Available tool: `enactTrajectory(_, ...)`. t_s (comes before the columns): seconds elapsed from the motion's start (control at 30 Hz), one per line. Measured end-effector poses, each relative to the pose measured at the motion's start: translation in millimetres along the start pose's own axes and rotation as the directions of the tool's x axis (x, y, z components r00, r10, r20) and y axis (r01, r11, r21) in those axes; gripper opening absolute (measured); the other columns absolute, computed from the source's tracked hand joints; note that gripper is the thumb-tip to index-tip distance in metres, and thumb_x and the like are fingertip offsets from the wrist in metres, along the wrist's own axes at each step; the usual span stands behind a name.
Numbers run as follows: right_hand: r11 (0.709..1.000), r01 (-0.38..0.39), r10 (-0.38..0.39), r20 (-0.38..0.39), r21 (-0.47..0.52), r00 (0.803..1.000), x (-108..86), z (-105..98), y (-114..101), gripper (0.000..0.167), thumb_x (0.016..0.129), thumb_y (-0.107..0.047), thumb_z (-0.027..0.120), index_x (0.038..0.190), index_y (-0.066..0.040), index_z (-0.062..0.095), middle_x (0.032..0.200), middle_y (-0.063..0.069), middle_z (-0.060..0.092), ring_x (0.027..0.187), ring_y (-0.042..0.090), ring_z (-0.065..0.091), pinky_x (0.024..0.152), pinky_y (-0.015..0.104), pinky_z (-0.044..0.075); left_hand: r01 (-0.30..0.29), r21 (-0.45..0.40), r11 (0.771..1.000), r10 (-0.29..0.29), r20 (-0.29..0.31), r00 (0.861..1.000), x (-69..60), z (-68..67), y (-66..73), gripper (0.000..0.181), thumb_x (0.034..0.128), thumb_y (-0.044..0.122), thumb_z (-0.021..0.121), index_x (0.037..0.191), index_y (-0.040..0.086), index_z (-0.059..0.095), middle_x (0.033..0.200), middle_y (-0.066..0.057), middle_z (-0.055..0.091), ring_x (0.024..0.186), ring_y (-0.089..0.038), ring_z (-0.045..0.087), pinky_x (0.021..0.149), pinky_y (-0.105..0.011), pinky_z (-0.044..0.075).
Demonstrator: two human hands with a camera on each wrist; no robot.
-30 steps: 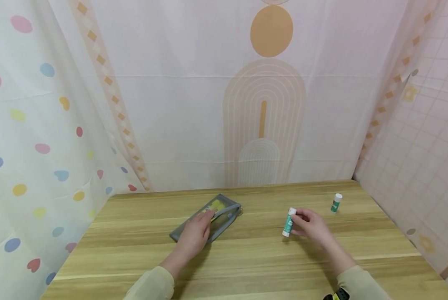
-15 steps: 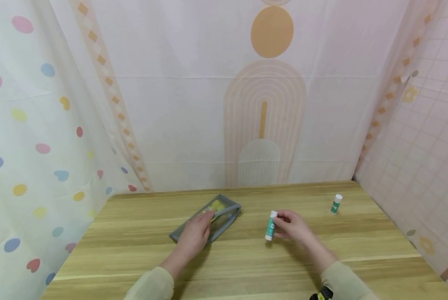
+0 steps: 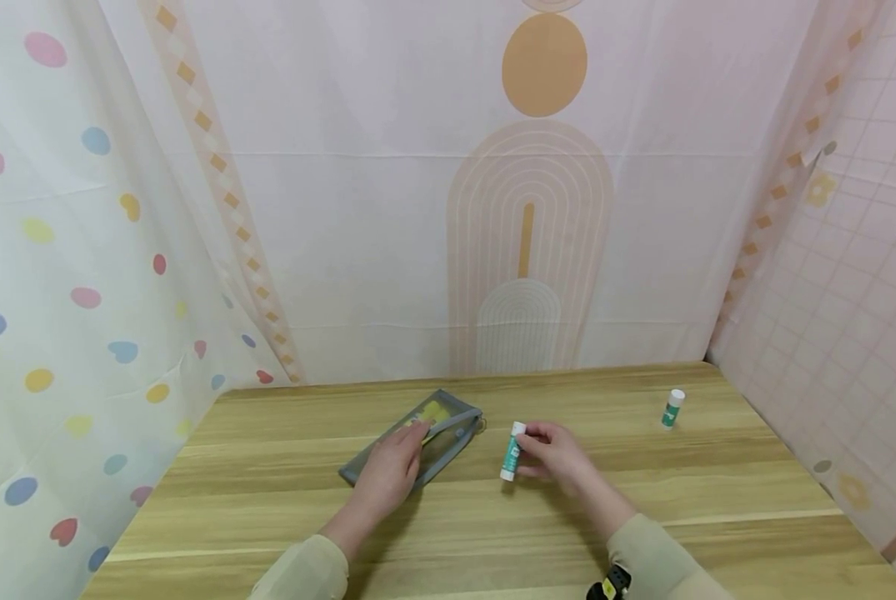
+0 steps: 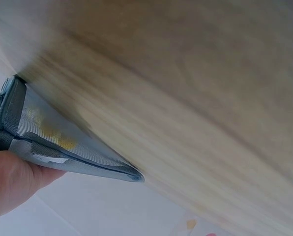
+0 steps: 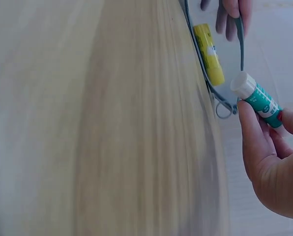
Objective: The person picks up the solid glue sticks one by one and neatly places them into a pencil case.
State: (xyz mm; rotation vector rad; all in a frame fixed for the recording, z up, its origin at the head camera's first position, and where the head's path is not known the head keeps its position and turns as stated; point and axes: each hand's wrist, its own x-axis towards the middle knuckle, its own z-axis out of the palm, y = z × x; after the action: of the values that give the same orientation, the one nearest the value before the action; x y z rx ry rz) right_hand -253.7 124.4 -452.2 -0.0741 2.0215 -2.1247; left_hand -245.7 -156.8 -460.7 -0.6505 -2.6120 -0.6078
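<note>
A white-capped green glue stick [image 3: 511, 454] is pinched upright, slightly tilted, between the thumb and fingers of my right hand [image 3: 560, 458]. Just left of it lies a grey mesh zip pouch [image 3: 442, 458], its mouth parted toward the right hand. My left hand [image 3: 390, 468] grips the pouch's upper edge; the right wrist view shows its fingers on that rim. Inside the pouch sits a yellow glue stick [image 5: 209, 55], with a key ring hanging at the zip end. The left wrist view shows the pouch's side [image 4: 43, 123] with the thumb below it.
A second green glue stick [image 3: 672, 410] with a white cap stands upright at the right rear of the wooden table [image 3: 267, 442]. Patterned curtains [image 3: 372, 250] hang behind the table and on both sides.
My right hand has carried the green glue stick leftward, close to the pouch's parted mouth. The left hand, the pouch and the standing glue stick stay in place.
</note>
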Motion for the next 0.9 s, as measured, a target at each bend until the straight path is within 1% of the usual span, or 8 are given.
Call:
enactTrajectory(0.2, 1.000, -0.016, 0.016, 0.005, 0.025, 1.000, 4.2, 12.3, -0.5, 0.029, 0.099, -0.001, 0.055, 0.122, 0.018, 0.049, 0.102, 0.017, 0.058, 0.088, 0.020, 0.061, 0.079, 0.040, 0.059, 0.008, 0.005, 1.000, -0.009, 0.008, 1.000, 0.6, 0.1, -0.1, 0.041, 0.0957, 0.001, 0.061, 0.137, 0.001, 0.057, 0.133, -0.020, 0.060, 0.120, -0.040, 0.057, 0.090, -0.070, 0.044)
enactTrajectory(0.47, 0.997, -0.047, 0.046, 0.017, 0.065, 0.999, 13.0, 25.9, 4.6, 0.025, 0.100, -0.003, 0.054, 0.117, 0.015, 0.052, 0.095, 0.013, 0.058, 0.081, 0.018, 0.061, 0.078, 0.039, 0.059, 0.001, 0.001, 1.000, -0.001, 0.005, 1.000, 0.9, 0.5, -0.8, 0.042, 0.0946, 0.000, 0.062, 0.136, 0.002, 0.057, 0.132, -0.021, 0.060, 0.120, -0.040, 0.057, 0.089, -0.071, 0.044)
enactTrajectory(0.7, 0.995, -0.062, 0.060, 0.029, 0.081, 0.998, 17.6, 39.4, 7.8, 0.024, 0.101, -0.004, 0.055, 0.116, 0.014, 0.052, 0.091, 0.011, 0.059, 0.077, 0.017, 0.061, 0.077, 0.038, 0.059, 0.007, 0.002, 1.000, -0.007, 0.000, 1.000, 0.4, 1.2, -0.1, 0.041, 0.0952, 0.001, 0.061, 0.136, 0.003, 0.057, 0.132, -0.020, 0.060, 0.120, -0.040, 0.057, 0.090, -0.070, 0.044)
enactTrajectory(0.9, 0.994, -0.076, 0.074, 0.021, 0.083, 0.997, 19.6, 53.3, 7.1, 0.024, 0.100, -0.005, 0.056, 0.116, 0.013, 0.052, 0.089, 0.011, 0.059, 0.075, 0.017, 0.061, 0.076, 0.038, 0.060, 0.020, 0.011, 1.000, -0.020, 0.009, 1.000, -0.1, -0.5, 1.7, 0.042, 0.0952, 0.001, 0.061, 0.137, 0.003, 0.057, 0.133, -0.020, 0.060, 0.121, -0.040, 0.057, 0.090, -0.070, 0.044)
